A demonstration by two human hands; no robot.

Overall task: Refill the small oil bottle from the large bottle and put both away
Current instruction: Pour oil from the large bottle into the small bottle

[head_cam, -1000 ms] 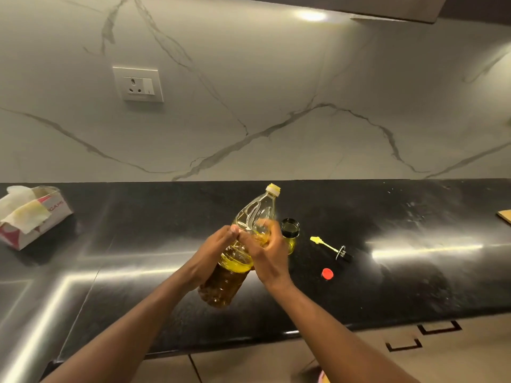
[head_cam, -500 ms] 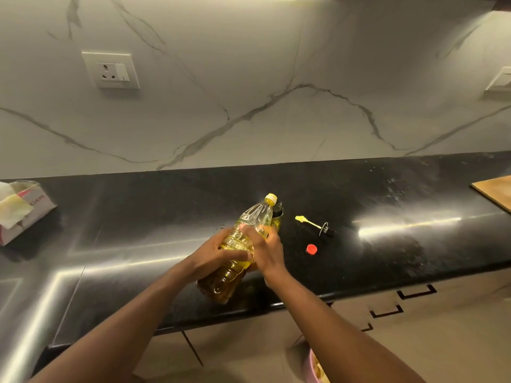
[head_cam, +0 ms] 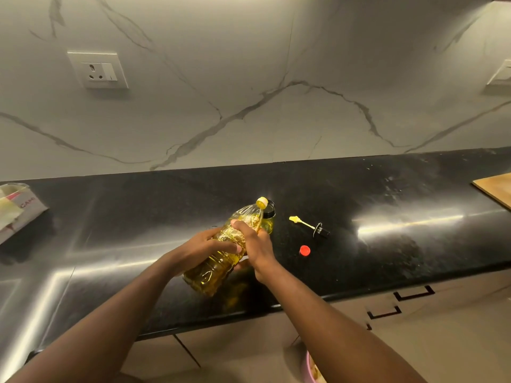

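Currently, left hand (head_cam: 201, 248) and right hand (head_cam: 258, 246) clasp the large clear plastic bottle of yellow oil (head_cam: 214, 270), tilted, mouth at the open small black-necked glass bottle (head_cam: 268, 221). Step, by judgement: pouring. Next: raise its base gradually, keeping the mouth aligned.

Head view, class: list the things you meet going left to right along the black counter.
From the left: tissue box → large oil bottle → red cap → wooden board. Left out, since they overlap neighbours: small bottle, pourer.
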